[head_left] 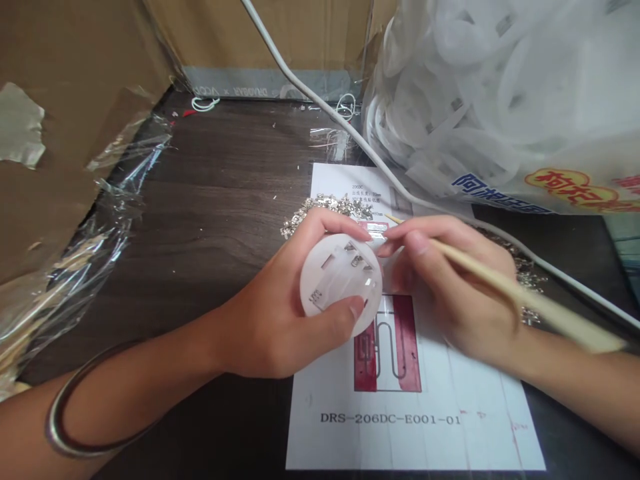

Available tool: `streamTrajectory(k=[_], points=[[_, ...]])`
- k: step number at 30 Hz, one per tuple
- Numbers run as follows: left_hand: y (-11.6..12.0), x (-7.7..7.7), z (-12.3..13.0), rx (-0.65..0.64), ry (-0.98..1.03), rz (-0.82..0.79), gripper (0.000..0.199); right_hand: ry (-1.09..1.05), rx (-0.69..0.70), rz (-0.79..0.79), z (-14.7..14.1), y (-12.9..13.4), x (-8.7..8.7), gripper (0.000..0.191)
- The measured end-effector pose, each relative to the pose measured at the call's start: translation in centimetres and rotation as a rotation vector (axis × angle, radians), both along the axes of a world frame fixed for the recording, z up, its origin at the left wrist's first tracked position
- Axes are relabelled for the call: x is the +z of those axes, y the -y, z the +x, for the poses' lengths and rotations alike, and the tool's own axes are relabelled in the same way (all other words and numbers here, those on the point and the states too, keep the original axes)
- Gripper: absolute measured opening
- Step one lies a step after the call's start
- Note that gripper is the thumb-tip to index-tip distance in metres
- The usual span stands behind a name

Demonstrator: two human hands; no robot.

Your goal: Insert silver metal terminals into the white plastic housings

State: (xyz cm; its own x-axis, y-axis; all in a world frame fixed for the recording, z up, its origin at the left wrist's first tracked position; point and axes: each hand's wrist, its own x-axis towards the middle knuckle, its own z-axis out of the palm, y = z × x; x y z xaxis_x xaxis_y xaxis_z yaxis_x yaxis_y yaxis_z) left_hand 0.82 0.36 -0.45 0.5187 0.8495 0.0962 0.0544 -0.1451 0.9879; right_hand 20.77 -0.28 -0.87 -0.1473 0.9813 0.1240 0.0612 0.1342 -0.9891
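A round white plastic disc (335, 277) with small slots and metal pieces is gripped in my left hand (295, 313), its thumb across the lower face and its fingers behind the rim. Close to the disc's upper right edge are the fingertips of my right hand (460, 287). A wooden stick (465, 260) lies between the right thumb and fingers, its thin tip pointing up and left. Under both hands is a printed sheet (390, 440) with a red and white diagram. Behind the left hand sits a pile of small metal pieces (327, 205).
A clear bag (480, 113) full of white discs stands at the back right. A white cable (305, 87) crosses from the top to the right edge. More metal pieces (530, 277) lie behind the right hand. Cardboard (75, 60) and torn plastic film (100, 233) are at left.
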Motion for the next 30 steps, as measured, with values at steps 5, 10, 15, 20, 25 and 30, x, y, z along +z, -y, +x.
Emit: streamTrajectory(k=[5, 10, 15, 20, 25, 30], points=[[-0.3, 0.3, 0.1, -0.017, -0.116, 0.067, 0.023, 0.143, 0.051, 0.044, 0.0, -0.4, 0.4, 0.008], [0.0, 0.1, 0.2, 0.069, -0.157, 0.040, 0.026, 0.121, 0.140, 0.057, 0.0, -0.4, 0.2, 0.014], [0.1, 0.4, 0.4, 0.140, -0.135, -0.024, 0.033, 0.053, 0.099, -0.038, 0.1, -0.8, 0.1, 0.012], [0.0, -0.1, 0.7, 0.117, -0.106, 0.235, 0.080, -0.188, 0.054, -0.219, -0.1, -1.0, 0.5, 0.017], [0.0, -0.6, 0.9, 0.116, -0.247, 0.572, 0.079, -0.163, 0.189, -0.330, -0.3, -0.9, 0.9, 0.014], [-0.1, -0.3, 0.9, 0.152, -0.293, 0.663, 0.073, -0.147, 0.338, -0.358, 0.2, -1.3, 1.0, 0.013]])
